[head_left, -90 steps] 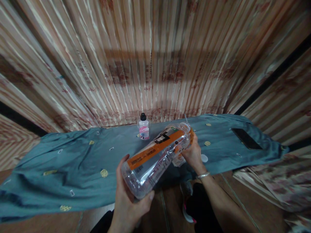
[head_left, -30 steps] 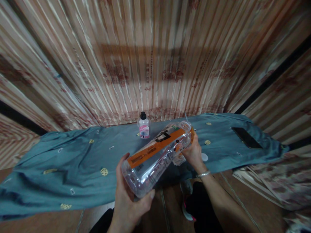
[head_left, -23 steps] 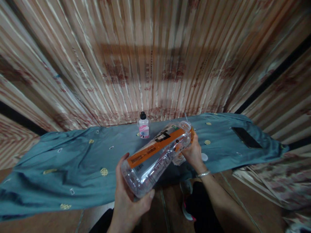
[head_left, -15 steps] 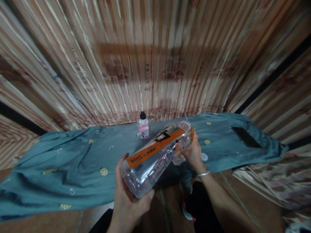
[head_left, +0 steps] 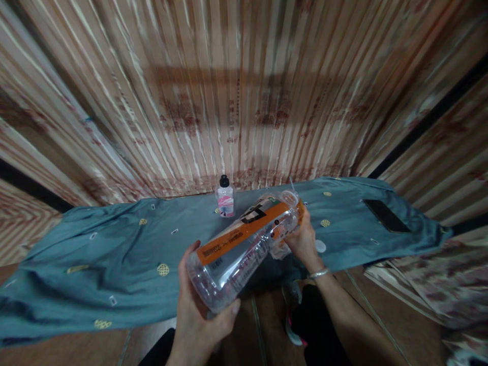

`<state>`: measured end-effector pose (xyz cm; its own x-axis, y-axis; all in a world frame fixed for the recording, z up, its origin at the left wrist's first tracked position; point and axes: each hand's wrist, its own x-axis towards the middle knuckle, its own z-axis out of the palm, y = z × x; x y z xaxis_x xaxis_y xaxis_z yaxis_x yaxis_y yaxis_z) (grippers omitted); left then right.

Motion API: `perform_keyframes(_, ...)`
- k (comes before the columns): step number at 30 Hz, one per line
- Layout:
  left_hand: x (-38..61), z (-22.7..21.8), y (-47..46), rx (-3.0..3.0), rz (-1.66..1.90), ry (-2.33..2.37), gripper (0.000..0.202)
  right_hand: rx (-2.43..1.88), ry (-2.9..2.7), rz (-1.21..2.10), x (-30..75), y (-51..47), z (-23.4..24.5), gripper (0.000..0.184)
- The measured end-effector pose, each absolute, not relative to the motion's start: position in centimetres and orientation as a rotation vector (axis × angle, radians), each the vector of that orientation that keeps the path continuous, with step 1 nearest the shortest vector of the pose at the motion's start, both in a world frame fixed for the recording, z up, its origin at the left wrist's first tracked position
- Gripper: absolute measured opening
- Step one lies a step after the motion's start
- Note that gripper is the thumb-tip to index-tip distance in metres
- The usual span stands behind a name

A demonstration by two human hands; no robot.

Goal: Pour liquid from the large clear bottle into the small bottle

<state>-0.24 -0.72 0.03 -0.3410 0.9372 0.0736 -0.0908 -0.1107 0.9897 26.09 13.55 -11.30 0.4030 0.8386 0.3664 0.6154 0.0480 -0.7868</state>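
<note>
I hold a large clear plastic bottle (head_left: 244,246) with an orange and black label, tilted, its base toward me and its neck pointing away to the right. My left hand (head_left: 200,315) cups the base, fingers curled round it. My right hand (head_left: 303,239) is wrapped round the neck end, where crumpled clear wrapping with orange print hangs under the bottle. Just beyond, a small clear bottle (head_left: 224,198) with a black cap and pink label stands upright on the blue cloth (head_left: 114,254).
The blue cloth with small gold and white motifs covers a low surface across the view. A dark phone (head_left: 387,216) lies on its right end. A small white disc (head_left: 320,246) lies by my right wrist. Striped curtains (head_left: 244,101) hang behind. My shoe (head_left: 293,315) rests on the brown floor.
The big bottle's base has dipped slightly lower and toward the left in my left hand. Both grips are unchanged, and nothing else has moved.
</note>
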Motion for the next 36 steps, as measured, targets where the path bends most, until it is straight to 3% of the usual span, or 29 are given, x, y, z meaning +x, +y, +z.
perform_keyframes(36, -0.37, 0.14, -0.80, 1.097, 1.589, 1.371, 0.104, -1.608, -1.348, 0.219, 26.44, 13.77, -11.87, 0.115)
